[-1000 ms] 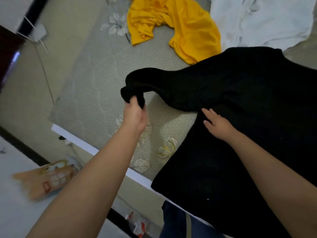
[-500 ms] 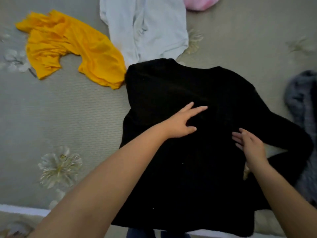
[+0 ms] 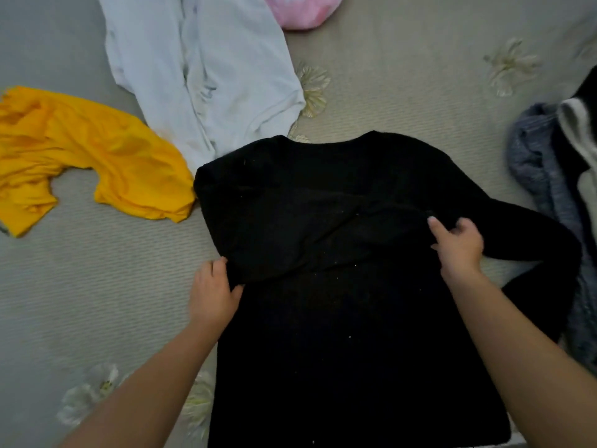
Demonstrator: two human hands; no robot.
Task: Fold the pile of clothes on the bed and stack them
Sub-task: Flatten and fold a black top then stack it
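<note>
- Left hand: at the left edge of the black sweater, fingers curled around the hem of the folded-in sleeve where it meets the garment's side.
- Right hand: on the right half of the sweater, thumb and curled fingers pinching a ridge of the knit near the base of the right sleeve.
- Black sweater: lies flat on the bed, neckline away from the person, lower hem at the near edge. The left sleeve is folded across the chest; the right sleeve trails outward and loops back toward the hem, not yet folded.
- Judged stage: first garment in hand and only partly folded. The right sleeve, then the body folds, appear to remain.
- Yellow garment: crumpled and unfolded, left of the sweater, its near corner touching or just beside the sweater's shoulder.
- White garment: spread loosely beyond the sweater, unfolded.
- Pink item: at the far edge, partly out of view; kind cannot be told.
- Grey-blue knit: heaped at the right with other dark and pale pieces, unfolded.
- No finished stack is visible; most of the task seems left.
</note>
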